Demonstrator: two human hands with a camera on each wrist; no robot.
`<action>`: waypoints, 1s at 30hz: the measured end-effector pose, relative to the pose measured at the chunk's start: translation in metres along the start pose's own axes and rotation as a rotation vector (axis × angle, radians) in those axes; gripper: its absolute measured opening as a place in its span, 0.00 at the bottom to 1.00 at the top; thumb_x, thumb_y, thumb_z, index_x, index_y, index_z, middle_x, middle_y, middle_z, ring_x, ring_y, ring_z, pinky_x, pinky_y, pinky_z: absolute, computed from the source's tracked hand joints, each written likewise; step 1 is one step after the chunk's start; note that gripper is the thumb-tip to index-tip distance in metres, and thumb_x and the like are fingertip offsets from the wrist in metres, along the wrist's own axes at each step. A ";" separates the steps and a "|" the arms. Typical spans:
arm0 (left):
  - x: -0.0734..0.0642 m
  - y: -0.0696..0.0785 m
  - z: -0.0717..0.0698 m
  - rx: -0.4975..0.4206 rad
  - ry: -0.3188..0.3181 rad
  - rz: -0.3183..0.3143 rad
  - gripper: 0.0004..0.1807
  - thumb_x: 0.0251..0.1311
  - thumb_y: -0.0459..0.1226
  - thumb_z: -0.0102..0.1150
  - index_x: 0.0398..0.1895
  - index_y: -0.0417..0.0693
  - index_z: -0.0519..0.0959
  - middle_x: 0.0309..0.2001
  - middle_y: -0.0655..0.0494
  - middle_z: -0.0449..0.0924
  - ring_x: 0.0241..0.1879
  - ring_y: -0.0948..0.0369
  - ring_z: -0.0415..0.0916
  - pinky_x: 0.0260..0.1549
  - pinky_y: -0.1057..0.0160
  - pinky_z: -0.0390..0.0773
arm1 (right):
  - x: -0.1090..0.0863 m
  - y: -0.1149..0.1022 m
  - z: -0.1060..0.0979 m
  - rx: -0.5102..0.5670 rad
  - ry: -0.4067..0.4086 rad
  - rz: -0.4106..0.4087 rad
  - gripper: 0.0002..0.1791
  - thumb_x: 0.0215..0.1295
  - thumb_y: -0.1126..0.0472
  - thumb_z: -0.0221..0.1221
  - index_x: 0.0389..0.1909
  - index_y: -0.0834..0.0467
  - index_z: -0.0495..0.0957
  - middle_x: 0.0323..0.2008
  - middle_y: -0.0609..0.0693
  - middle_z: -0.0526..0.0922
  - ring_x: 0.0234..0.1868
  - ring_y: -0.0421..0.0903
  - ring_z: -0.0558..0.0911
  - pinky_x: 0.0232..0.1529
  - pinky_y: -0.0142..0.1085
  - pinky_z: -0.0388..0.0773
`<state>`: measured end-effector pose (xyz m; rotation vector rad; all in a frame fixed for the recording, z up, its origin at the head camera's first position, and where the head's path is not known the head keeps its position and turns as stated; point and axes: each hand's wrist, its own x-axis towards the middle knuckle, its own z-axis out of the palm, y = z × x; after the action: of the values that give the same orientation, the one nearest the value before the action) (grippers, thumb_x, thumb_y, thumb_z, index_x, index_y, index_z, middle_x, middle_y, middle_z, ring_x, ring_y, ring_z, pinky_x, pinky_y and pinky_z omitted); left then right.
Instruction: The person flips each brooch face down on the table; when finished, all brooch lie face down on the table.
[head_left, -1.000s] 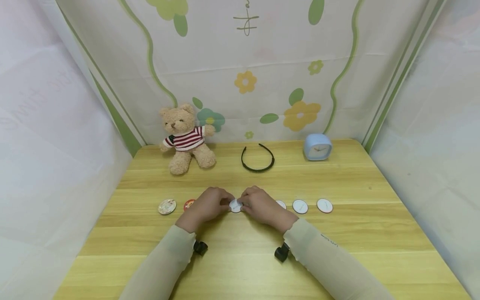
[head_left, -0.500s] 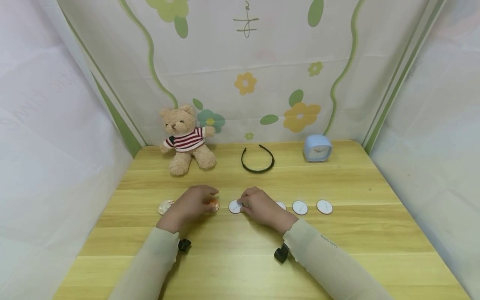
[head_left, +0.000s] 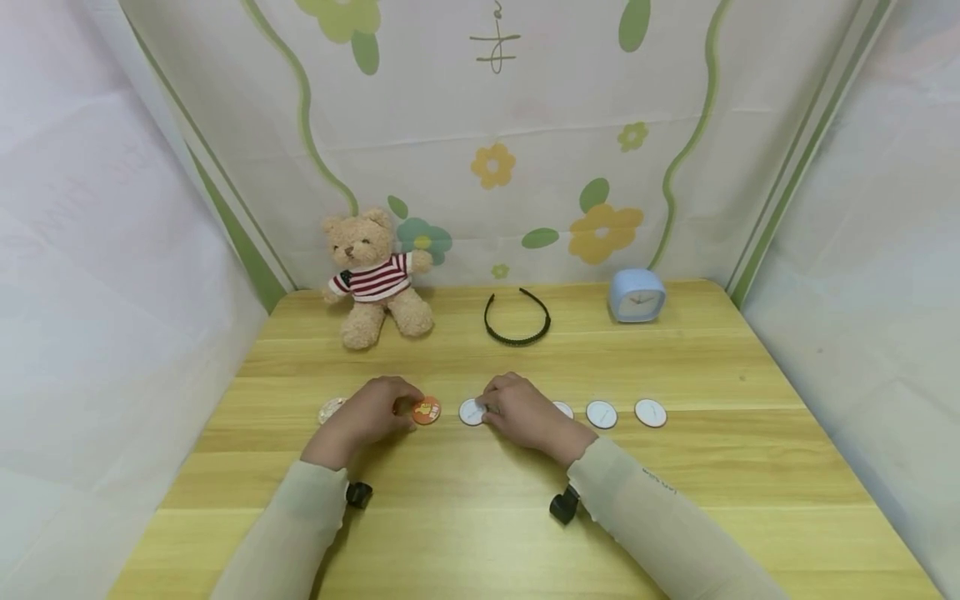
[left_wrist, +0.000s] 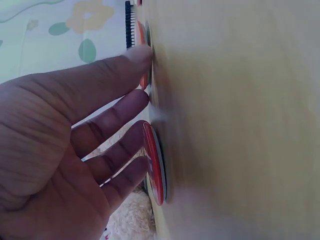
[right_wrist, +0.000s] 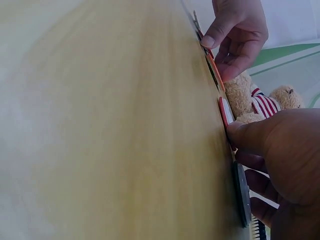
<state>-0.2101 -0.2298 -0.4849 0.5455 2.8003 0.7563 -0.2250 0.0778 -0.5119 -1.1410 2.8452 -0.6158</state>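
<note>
Thin round discs lie in a row across the wooden table. My left hand (head_left: 367, 417) curls thumb and index finger about the left edge of an orange disc (head_left: 427, 410) with a yellow print. Under its other fingers, a red-rimmed disc (left_wrist: 156, 165) shows in the left wrist view. My right hand (head_left: 521, 412) pinches the right edge of a white disc (head_left: 471, 412) with faint writing. Close below its fingers in the right wrist view is a dark-sided disc (right_wrist: 242, 192). A cream patterned disc (head_left: 330, 410) is partly hidden by the left hand.
To the right lie more white discs (head_left: 602, 414), one partly behind the right hand. Along the back sit a teddy bear (head_left: 375, 279) in a striped shirt, a black headband (head_left: 517, 340) and a blue clock (head_left: 636, 296). A flowered cloth (head_left: 420, 108) hangs behind the table (head_left: 480, 517).
My left hand has let go of the white disc and moved left to the orange disc, its fingers closing at that edge. The right hand stays at the white disc.
</note>
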 end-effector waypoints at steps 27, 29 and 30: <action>0.001 -0.001 0.003 -0.013 0.017 0.009 0.16 0.67 0.39 0.78 0.57 0.53 0.90 0.53 0.59 0.89 0.56 0.55 0.85 0.60 0.46 0.84 | 0.048 -0.048 0.025 -0.072 -0.018 -0.082 0.18 0.79 0.49 0.67 0.62 0.51 0.88 0.56 0.45 0.90 0.58 0.46 0.83 0.67 0.44 0.79; 0.001 -0.001 0.003 0.005 0.020 0.015 0.16 0.67 0.39 0.78 0.57 0.53 0.90 0.54 0.59 0.90 0.57 0.53 0.85 0.61 0.45 0.83 | 0.051 -0.049 0.027 -0.093 -0.005 -0.090 0.17 0.79 0.49 0.66 0.61 0.50 0.88 0.54 0.45 0.90 0.55 0.46 0.84 0.66 0.42 0.80; 0.001 -0.001 0.002 0.012 0.020 0.016 0.16 0.66 0.38 0.78 0.57 0.53 0.90 0.54 0.59 0.90 0.58 0.53 0.85 0.62 0.44 0.83 | 0.052 -0.049 0.028 -0.103 0.001 -0.092 0.16 0.79 0.49 0.66 0.60 0.50 0.89 0.54 0.45 0.90 0.54 0.46 0.84 0.65 0.42 0.80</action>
<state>-0.2108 -0.2295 -0.4878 0.5658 2.8243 0.7529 -0.2263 0.0010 -0.5127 -1.2931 2.8690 -0.4775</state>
